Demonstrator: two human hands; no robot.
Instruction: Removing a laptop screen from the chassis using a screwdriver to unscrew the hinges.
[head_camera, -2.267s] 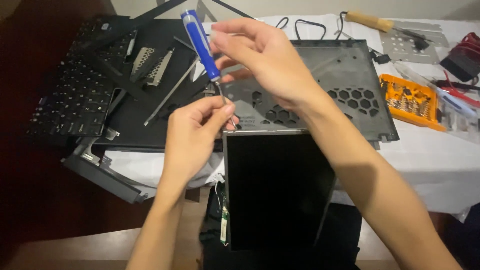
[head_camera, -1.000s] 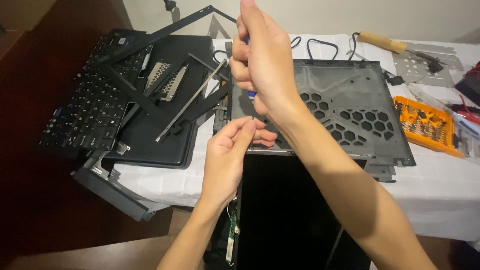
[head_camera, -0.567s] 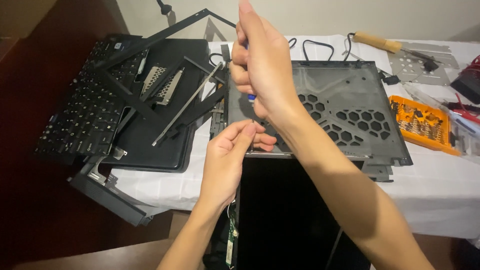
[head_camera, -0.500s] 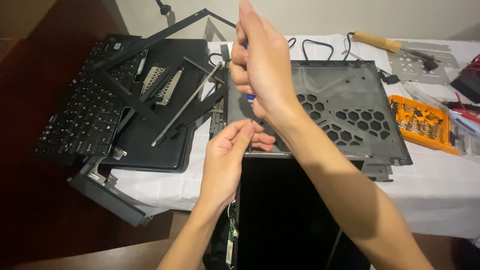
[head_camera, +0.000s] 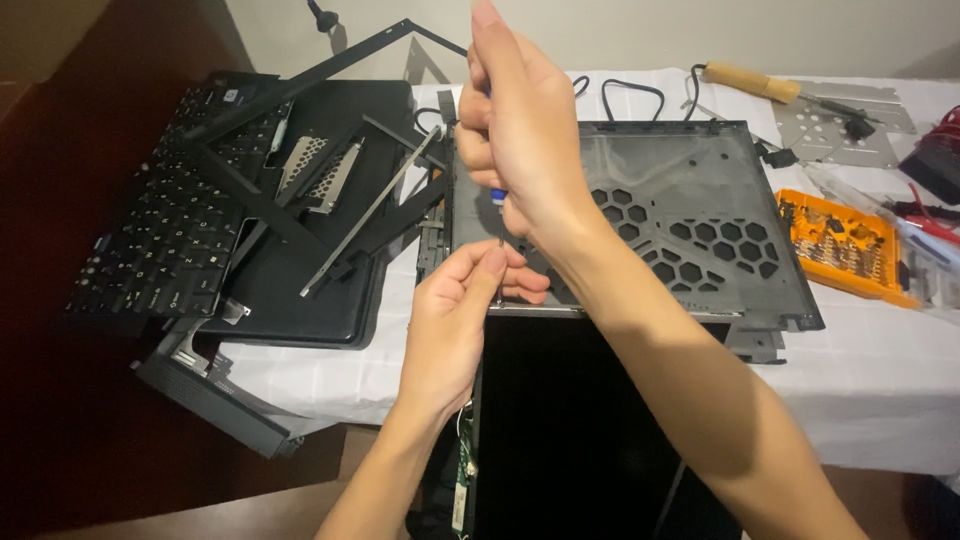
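Both hands unmoved: right hand (head_camera: 525, 140) still grips the screwdriver (head_camera: 497, 205), left fingers (head_camera: 490, 272) pinching its tip.

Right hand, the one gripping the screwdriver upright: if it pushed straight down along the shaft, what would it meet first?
Probably the left hand, whose fingertips pinch around the screwdriver tip, then the near edge of the dark laptop shell. Depth is hard to judge.
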